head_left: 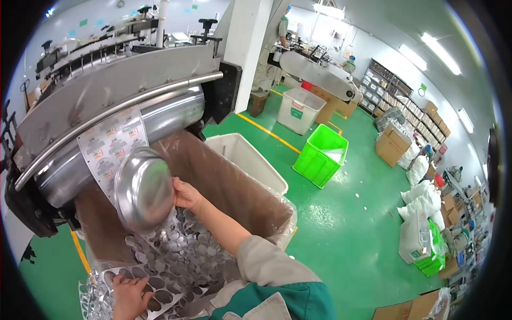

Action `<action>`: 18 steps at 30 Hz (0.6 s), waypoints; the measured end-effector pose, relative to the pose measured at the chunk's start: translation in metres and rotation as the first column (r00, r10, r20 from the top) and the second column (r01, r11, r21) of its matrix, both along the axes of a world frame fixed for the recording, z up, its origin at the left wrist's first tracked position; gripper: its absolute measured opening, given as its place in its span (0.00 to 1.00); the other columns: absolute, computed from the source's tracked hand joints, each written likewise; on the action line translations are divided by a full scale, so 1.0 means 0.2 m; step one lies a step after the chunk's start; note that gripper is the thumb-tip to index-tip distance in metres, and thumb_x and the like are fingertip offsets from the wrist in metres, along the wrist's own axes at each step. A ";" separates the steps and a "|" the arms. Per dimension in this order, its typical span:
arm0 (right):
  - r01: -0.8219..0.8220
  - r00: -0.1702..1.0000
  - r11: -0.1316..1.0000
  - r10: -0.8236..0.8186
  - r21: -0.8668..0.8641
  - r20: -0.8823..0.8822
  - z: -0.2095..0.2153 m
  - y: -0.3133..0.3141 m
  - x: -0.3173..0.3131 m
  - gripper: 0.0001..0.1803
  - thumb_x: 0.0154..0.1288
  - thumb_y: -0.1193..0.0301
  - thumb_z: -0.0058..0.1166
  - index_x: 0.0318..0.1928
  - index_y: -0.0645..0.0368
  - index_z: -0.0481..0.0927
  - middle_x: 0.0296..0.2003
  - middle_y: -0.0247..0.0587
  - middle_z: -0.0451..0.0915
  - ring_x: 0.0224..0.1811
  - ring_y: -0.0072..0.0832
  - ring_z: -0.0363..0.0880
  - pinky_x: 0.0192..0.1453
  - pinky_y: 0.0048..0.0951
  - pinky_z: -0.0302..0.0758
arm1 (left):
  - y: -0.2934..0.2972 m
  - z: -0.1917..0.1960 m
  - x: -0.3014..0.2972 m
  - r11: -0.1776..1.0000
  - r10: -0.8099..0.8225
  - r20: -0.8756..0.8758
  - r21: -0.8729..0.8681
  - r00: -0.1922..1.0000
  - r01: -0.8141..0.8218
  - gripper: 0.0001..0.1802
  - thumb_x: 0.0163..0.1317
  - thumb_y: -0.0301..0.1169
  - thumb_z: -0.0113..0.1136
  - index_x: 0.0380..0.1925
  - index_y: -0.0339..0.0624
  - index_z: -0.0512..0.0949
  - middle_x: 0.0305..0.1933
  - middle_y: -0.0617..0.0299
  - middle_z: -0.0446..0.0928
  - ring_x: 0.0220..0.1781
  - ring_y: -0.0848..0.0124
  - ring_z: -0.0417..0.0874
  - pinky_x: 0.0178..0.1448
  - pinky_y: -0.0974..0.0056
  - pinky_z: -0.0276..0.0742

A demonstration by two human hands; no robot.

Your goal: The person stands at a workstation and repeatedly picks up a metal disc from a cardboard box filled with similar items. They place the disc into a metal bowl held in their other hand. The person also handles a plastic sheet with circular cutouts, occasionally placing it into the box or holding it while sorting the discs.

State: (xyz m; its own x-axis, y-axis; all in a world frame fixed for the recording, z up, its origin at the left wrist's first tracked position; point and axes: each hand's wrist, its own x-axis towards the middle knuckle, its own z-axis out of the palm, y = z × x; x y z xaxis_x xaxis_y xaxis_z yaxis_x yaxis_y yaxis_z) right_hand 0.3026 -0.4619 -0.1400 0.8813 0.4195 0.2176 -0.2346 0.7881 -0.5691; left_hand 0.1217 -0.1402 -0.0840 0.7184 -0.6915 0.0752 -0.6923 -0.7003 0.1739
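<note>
A shiny round metal bowl [144, 186] is gripped at its right edge by my right hand [188, 195], fingers closed on it, and is tilted on its side over a large lined bin. Below it, many small silvery foil discs [181, 240] lie heaped. At the lower left, my left hand [129, 296] rests with fingers apart on a foil sheet punched with round holes [156, 282]. Just behind the bowl, a printed foil strip [109, 141] hangs over the metal roller [173, 113] of a machine.
The bin's brown wall [240, 197] is covered with clear plastic. Beyond it stand a white tub [248, 157], a green crate [321, 154] and another white bin [301, 109]. Cartons [393, 141] and white sacks [421, 200] line the right side. Other people work at the back.
</note>
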 end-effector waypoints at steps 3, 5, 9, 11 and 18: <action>0.284 0.888 0.596 -0.459 -0.751 -0.029 -0.85 -0.22 0.07 0.32 0.60 0.56 0.54 0.59 0.62 0.62 0.52 0.42 0.72 0.52 0.32 0.72 0.56 0.37 0.68 | -0.01 0.00 0.00 0.999 -0.038 -0.036 0.005 0.999 0.038 0.20 0.41 0.41 0.66 0.36 0.46 0.79 0.34 0.61 0.80 0.38 0.64 0.79 0.54 0.55 0.58; 0.054 0.972 -0.253 -0.209 -0.966 0.109 -1.10 -0.24 -0.02 0.30 0.56 0.57 0.56 0.54 0.62 0.66 0.48 0.44 0.74 0.48 0.35 0.73 0.51 0.38 0.70 | 0.02 0.01 0.01 0.999 -0.025 -0.074 0.041 0.997 0.028 0.22 0.40 0.42 0.67 0.37 0.47 0.79 0.33 0.62 0.80 0.37 0.63 0.79 0.52 0.55 0.60; 0.179 0.916 -0.538 0.397 -0.824 -0.060 -1.01 -0.16 -0.05 0.26 0.47 0.59 0.59 0.43 0.63 0.74 0.41 0.49 0.77 0.42 0.41 0.76 0.43 0.39 0.73 | 0.02 -0.03 0.06 0.991 -0.128 0.054 -0.017 0.990 0.129 0.25 0.37 0.45 0.68 0.37 0.48 0.79 0.33 0.62 0.80 0.35 0.62 0.80 0.48 0.58 0.65; 0.271 0.871 -0.504 0.491 -0.820 -0.013 -0.90 -0.16 0.01 0.24 0.42 0.60 0.60 0.38 0.63 0.78 0.38 0.51 0.79 0.38 0.44 0.78 0.39 0.40 0.74 | -0.03 0.02 0.07 0.990 -0.136 -0.038 0.023 0.990 0.137 0.24 0.38 0.43 0.67 0.38 0.48 0.79 0.32 0.60 0.80 0.33 0.61 0.80 0.44 0.59 0.68; 0.859 0.493 -0.079 0.391 -0.506 0.777 0.29 -0.04 -0.04 0.24 0.44 0.63 0.62 0.41 0.64 0.76 0.33 0.46 0.79 0.34 0.36 0.79 0.35 0.36 0.75 | 0.05 0.00 0.14 0.909 -0.108 -0.218 -0.417 0.970 0.008 0.17 0.48 0.27 0.59 0.41 0.44 0.76 0.27 0.54 0.79 0.22 0.69 0.78 0.27 0.67 0.72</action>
